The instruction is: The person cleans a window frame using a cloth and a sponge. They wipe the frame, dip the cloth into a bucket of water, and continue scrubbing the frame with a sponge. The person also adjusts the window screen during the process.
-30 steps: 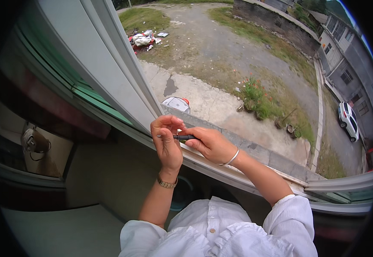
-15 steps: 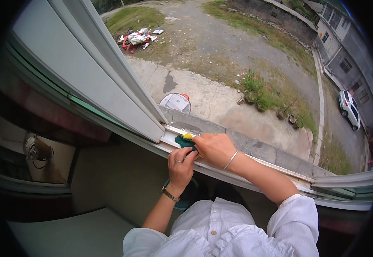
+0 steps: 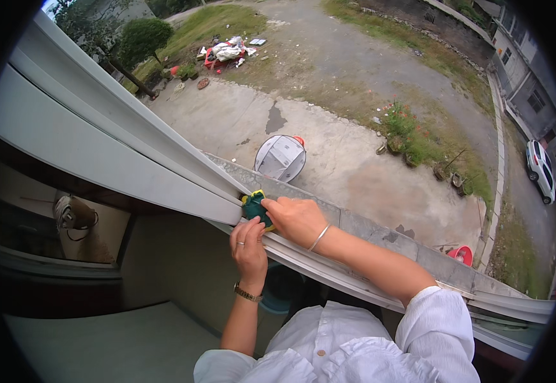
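Both grips pinch a green sponge [image 3: 255, 208]: right hand [image 3: 299, 220] above, left hand [image 3: 248, 246] below.

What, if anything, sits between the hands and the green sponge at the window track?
Nothing visible. The right hand is already on the green sponge, pressing it into the window track where the sliding frame ends. The left hand touches the track just below it. The frame edge abuts the sponge on its left.
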Motion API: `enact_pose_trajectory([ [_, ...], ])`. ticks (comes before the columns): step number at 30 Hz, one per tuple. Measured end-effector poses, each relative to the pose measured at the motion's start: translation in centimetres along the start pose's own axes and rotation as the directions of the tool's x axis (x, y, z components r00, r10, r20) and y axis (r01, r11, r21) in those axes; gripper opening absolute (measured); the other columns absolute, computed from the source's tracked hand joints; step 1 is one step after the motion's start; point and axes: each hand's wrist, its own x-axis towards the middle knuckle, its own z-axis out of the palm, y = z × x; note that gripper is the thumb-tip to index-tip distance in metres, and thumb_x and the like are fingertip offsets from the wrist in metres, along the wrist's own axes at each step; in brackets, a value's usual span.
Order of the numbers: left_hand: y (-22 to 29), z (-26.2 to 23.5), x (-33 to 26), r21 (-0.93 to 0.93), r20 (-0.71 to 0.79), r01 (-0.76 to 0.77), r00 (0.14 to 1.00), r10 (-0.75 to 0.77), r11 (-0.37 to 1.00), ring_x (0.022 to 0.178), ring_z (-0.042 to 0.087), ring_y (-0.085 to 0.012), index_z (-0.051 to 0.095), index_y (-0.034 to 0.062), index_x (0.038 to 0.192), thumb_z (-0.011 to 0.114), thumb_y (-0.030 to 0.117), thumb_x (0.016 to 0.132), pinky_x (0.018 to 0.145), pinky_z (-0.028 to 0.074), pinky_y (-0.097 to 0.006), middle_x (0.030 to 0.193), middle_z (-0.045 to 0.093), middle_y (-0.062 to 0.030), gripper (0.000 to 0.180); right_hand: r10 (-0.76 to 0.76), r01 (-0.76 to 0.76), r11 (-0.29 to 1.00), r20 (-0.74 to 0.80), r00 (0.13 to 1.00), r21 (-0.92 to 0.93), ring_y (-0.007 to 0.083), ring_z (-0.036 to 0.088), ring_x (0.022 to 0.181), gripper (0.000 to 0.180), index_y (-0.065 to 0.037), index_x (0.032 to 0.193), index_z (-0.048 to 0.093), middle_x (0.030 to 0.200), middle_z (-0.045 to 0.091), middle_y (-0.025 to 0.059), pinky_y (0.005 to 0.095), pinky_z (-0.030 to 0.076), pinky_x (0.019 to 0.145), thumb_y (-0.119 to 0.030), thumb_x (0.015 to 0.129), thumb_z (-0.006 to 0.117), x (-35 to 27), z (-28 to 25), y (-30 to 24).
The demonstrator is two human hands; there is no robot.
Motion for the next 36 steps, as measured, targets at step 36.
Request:
enact_pose_trajectory([
  [36, 0.0, -0.3, 1.4, 0.021, 0.035, -0.024, 0.999, 0.023, 0.999, 0.100, 0.063, -0.0300, 0.070, 0.0016, 0.100, 0.066, -0.005, 0.082, 0.087, 0.052, -0.039, 0.104, 0.070, -0.0095, 0.020, -0.062, 0.062, 0.996, 0.000, 0.998, -0.063, 0.0368, 0.068, 0.072, 0.017, -0.003, 0.098, 0.056, 0.081, 0.065, 0.0184, 0.0448, 0.054, 0.059, -0.014, 0.085, 0.058, 1.9, 1.9, -0.5],
])
